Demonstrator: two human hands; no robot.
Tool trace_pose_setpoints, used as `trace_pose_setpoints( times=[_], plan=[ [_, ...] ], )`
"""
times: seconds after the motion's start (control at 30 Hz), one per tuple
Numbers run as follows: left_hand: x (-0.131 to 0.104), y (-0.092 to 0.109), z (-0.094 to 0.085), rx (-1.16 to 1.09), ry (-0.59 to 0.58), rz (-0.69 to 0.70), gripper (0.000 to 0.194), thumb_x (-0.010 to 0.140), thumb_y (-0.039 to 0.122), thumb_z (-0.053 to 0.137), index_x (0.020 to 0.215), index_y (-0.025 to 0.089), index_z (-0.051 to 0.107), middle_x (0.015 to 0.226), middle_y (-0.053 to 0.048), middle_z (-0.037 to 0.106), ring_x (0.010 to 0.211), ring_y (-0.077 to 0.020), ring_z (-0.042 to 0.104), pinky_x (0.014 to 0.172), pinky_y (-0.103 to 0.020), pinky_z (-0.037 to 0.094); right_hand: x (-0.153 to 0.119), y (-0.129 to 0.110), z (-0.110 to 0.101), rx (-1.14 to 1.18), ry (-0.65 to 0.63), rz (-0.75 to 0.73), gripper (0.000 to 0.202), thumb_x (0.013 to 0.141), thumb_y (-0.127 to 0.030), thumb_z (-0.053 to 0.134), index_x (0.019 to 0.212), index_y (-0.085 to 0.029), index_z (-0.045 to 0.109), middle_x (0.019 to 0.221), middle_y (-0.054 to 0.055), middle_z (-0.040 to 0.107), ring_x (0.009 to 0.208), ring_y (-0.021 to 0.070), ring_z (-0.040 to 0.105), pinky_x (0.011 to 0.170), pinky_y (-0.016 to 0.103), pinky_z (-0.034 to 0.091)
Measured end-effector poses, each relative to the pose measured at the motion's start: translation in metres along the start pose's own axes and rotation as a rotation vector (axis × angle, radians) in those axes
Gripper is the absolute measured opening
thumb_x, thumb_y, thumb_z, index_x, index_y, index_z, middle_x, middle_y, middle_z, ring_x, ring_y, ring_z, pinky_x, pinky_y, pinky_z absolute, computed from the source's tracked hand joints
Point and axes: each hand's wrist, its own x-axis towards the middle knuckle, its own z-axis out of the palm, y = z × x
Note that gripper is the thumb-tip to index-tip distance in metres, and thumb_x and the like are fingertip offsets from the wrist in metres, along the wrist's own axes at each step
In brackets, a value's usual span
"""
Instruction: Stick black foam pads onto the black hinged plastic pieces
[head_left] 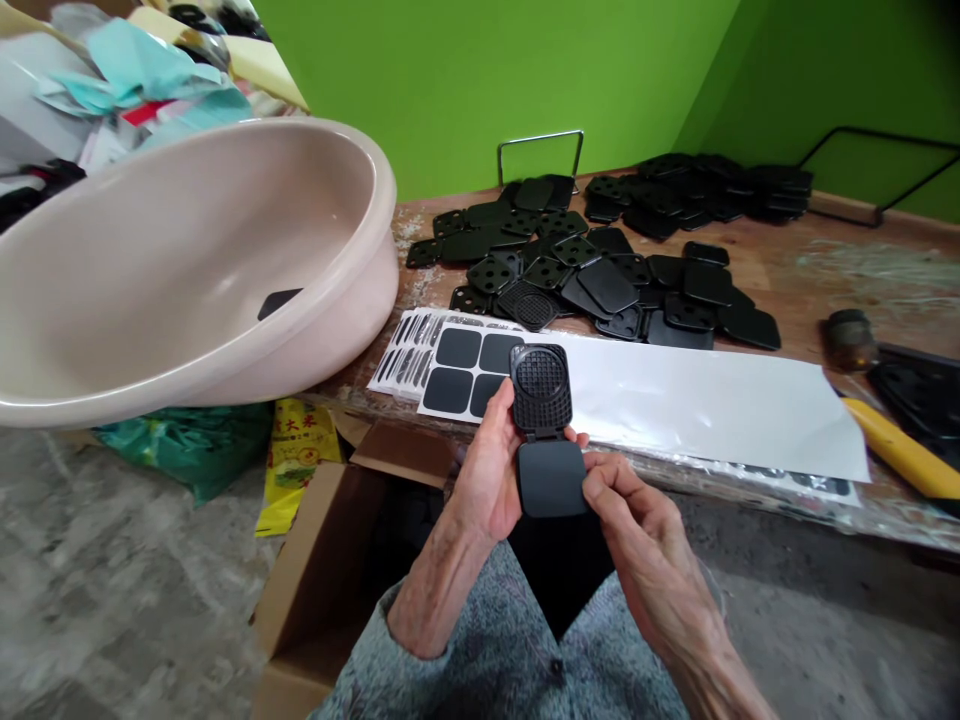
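Observation:
My left hand (491, 465) is closed around a black hinged plastic piece (541, 388), opened out flat. Its upper half has a raised grid with a round ring, and a narrow hinge joins it to the lower half. Over that lower half lies a smooth black square pad (553, 480), its right edge pinched between the thumb and fingers of my right hand (630, 510). Whether the pad is fully stuck down I cannot tell. Just behind my left hand, a white sheet of black square stickers (459, 348) rests on the wooden table edge.
Many black plastic pieces (607, 285) are heaped across the table (780, 265). A long white backing sheet (697, 400) runs along the front edge, near a yellow-handled tool (904, 450). At left stands a large beige basin (352, 270) holding a black piece; an open cardboard box (300, 570) sits below.

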Motion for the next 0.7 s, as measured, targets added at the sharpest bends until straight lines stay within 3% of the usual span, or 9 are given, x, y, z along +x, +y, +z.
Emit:
trace_pose_setpoints(
  times=[0.13, 0.37, 0.7],
  plan=[
    [0.0005, -0.0007, -0.0006, -0.003, -0.021, -0.007, 0.049, 0.092, 0.051, 0.035, 0.103, 0.013, 0.064, 0.073, -0.008, 0.068, 0.068, -0.0201, 0.067, 0.071, -0.034, 0.055, -0.0004, 0.0008, -0.0010, -0.014, -0.008, 0.001, 0.022, 0.091, -0.035, 0.054, 0.075, -0.021, 0.051, 0.098, 0.000, 0.051, 0.106, 0.0165, 0.045, 0.092, 0.029, 0.029],
    [0.0007, 0.0004, 0.0002, -0.022, -0.039, 0.009, 0.046, 0.093, 0.047, 0.034, 0.105, 0.014, 0.063, 0.074, -0.007, 0.068, 0.069, -0.0198, 0.067, 0.071, -0.035, 0.055, 0.0018, 0.0009, -0.0006, -0.085, 0.026, -0.061, 0.021, 0.091, -0.034, 0.053, 0.075, -0.021, 0.052, 0.102, 0.001, 0.052, 0.120, 0.0190, 0.042, 0.101, 0.032, 0.024],
    [0.0022, 0.0027, -0.0018, -0.018, -0.028, -0.022, 0.048, 0.092, 0.049, 0.036, 0.101, 0.013, 0.065, 0.073, -0.008, 0.067, 0.069, -0.0207, 0.067, 0.072, -0.035, 0.055, 0.0047, -0.0011, 0.0027, -0.098, 0.064, -0.073, 0.018, 0.086, -0.033, 0.056, 0.073, -0.022, 0.053, 0.099, 0.001, 0.057, 0.120, 0.0196, 0.047, 0.103, 0.033, 0.026]
  ],
)
